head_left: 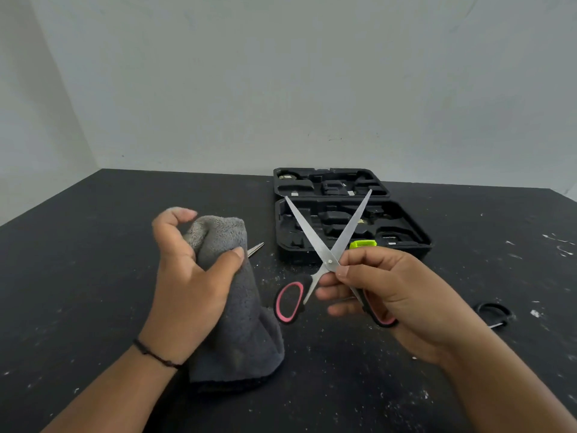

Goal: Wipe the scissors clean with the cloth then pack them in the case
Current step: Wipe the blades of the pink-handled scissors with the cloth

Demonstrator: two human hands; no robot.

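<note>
My right hand [396, 295] grips a pair of scissors [324, 245] with black and pink handles just below the pivot. Their steel blades are spread wide in an X and point up in front of the case. My left hand [190, 276] holds a bunched grey cloth [240, 326], which hangs down to the table, a hand's width left of the scissors. The black plastic case [406, 242] lies open behind the scissors, its moulded trays facing up and a lime green latch [363, 244] at its front edge.
The pointed metal tip [256, 249] of another tool sticks out from behind the cloth. A black ring-shaped object [495, 312] lies on the table at the right. The black tabletop [93, 276] is speckled with white flecks. A pale wall rises behind.
</note>
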